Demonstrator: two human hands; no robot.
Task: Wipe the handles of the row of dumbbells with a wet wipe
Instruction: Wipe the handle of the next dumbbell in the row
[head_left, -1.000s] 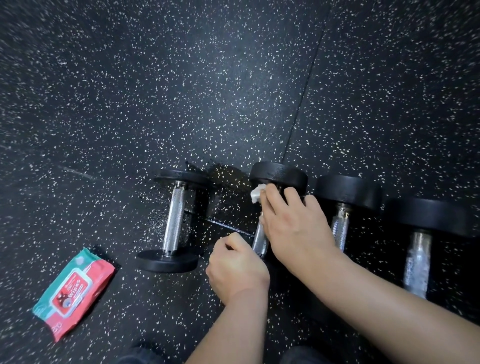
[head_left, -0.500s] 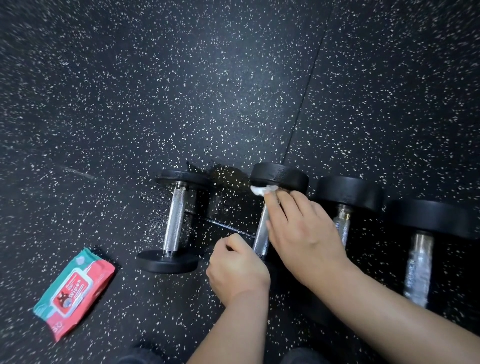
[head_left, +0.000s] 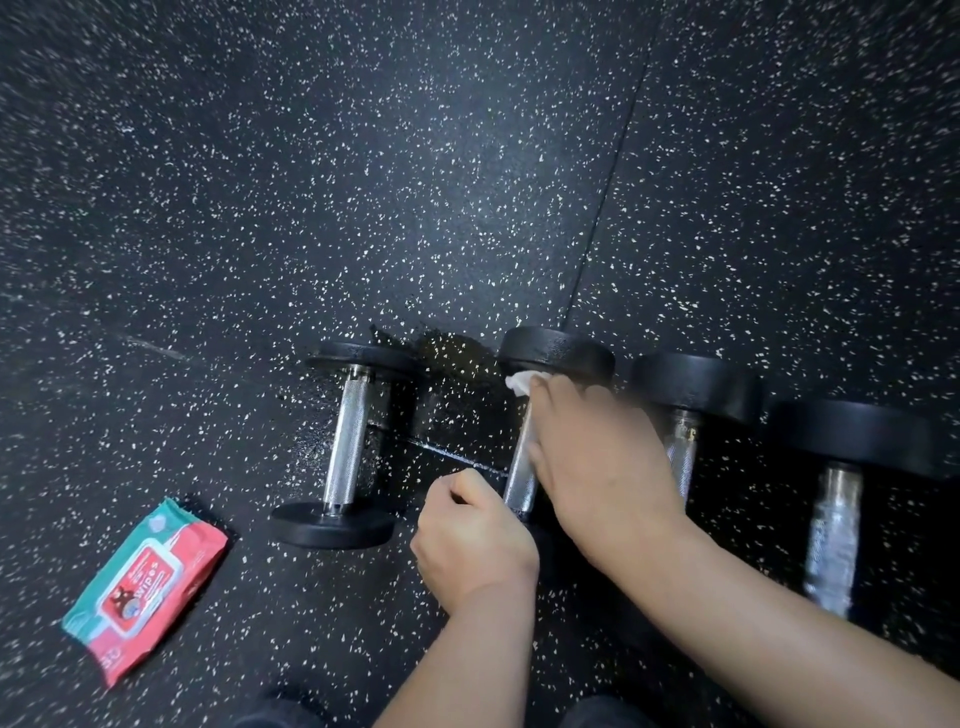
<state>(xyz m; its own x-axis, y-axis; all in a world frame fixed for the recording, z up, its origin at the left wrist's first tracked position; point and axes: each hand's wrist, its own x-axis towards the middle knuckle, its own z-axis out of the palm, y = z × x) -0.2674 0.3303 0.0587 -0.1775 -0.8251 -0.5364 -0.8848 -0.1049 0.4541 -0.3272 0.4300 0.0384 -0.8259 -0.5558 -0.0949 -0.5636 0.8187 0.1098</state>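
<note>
While my right hand (head_left: 597, 457) wraps the wet wipe (head_left: 522, 382) round the second handle (head_left: 519, 483) near its far end, my left hand (head_left: 472, 545) curls at the near end, grip unclear; a loose dumbbell (head_left: 558, 353) could roll, pinching my fingers (head_left: 550, 402).

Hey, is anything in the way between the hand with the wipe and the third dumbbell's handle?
Nothing visible. The right hand holds the wipe on the second handle, and the third handle lies right beside it with no object between them. The left hand is on the other side.
</note>
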